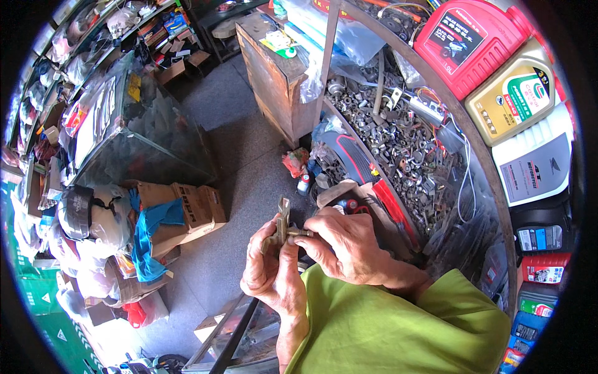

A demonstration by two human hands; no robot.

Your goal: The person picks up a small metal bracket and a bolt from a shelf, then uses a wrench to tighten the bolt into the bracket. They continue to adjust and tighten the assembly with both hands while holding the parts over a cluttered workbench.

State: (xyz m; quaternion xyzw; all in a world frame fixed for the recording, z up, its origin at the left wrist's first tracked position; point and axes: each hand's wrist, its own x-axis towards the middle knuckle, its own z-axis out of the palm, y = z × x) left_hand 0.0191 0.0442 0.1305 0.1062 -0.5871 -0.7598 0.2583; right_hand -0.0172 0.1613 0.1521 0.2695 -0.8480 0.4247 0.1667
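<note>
In the middle of the head view my left hand (274, 268) grips a flat metal bracket (283, 215), held upright between thumb and fingers. A bolt (299, 232) sticks out sideways from the bracket toward the right. Its outer end is pinched by the thumb and fingers of my right hand (342, 246). Both hands are close together, with the bolt bridging them. My left fingers hide the bracket's lower part, and my right fingers cover the bolt's end.
A bin of loose metal parts (405, 149) lies to the right. Oil bottles (479, 43) line the far right edge. A wooden cabinet (268, 87) stands ahead. A glass case (156, 137), cardboard box (202, 209) and blue cloth (152, 237) are at the left. Grey floor (237, 181) shows between.
</note>
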